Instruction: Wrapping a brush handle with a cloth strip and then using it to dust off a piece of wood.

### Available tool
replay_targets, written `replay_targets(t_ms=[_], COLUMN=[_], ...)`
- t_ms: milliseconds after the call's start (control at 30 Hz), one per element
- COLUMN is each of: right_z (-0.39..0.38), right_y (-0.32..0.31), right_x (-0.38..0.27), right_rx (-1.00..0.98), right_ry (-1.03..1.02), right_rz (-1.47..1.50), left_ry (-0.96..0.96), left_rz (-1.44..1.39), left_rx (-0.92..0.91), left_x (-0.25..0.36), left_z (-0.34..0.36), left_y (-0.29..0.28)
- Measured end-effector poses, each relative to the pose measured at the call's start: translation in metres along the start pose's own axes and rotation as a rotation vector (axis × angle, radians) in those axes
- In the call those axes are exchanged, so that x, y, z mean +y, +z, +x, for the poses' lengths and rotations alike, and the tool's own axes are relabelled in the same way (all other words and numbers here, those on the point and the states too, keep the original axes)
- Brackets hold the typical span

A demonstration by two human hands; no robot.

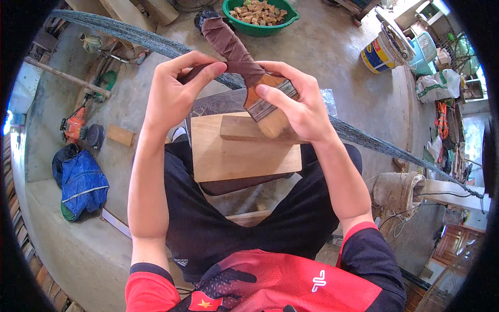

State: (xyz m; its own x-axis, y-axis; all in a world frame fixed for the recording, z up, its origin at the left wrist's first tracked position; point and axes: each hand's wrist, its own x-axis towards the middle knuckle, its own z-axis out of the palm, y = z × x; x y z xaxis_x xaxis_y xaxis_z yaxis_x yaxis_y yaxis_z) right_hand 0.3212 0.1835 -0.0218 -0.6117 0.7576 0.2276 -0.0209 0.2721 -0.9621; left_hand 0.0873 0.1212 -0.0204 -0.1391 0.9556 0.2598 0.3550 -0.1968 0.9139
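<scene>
My right hand (304, 101) grips a wide flat paintbrush (273, 126) near its metal band, with the thumb on the front. The bristles point down toward me. A brown fabric strip (228, 44) is wound around the brush's handle, which reaches up and to the left. Between the thumb and fingers of my left hand (176, 93), the strip's loose length is pinched and pulled leftward from the handle. Below the brush, a small wooden block (236, 128) rests on a light wooden board (228, 161) between my knees.
A green basin (254, 28) of wood pieces stands at the far side. A rope-like hammock (145, 39) crosses behind my hands. At right are a yellow-and-blue bucket (378, 54) and a pale bucket (393, 190). An orange tool (75, 126) and blue bag (86, 182) lie left.
</scene>
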Motion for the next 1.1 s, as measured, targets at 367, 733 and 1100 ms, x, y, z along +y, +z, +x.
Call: replay_targets(t_ms=[367,733,1100], right_z=[0.0,0.0,-0.002], right_y=[0.005,0.007,-0.02], right_x=[0.0,0.0,-0.011], right_rx=[0.106,0.09,0.148], right_ry=[-0.128,-0.127,0.041], right_rz=[-0.107,-0.554,-0.11], left_ry=[-0.113,-0.057,0.02], left_rz=[-0.087,-0.145,-0.108], left_rx=[-0.074,0.123,-0.06], left_x=[0.006,0.025,0.031], left_z=[-0.005,-0.007,-0.014], left_y=[-0.01,0.008,0.006])
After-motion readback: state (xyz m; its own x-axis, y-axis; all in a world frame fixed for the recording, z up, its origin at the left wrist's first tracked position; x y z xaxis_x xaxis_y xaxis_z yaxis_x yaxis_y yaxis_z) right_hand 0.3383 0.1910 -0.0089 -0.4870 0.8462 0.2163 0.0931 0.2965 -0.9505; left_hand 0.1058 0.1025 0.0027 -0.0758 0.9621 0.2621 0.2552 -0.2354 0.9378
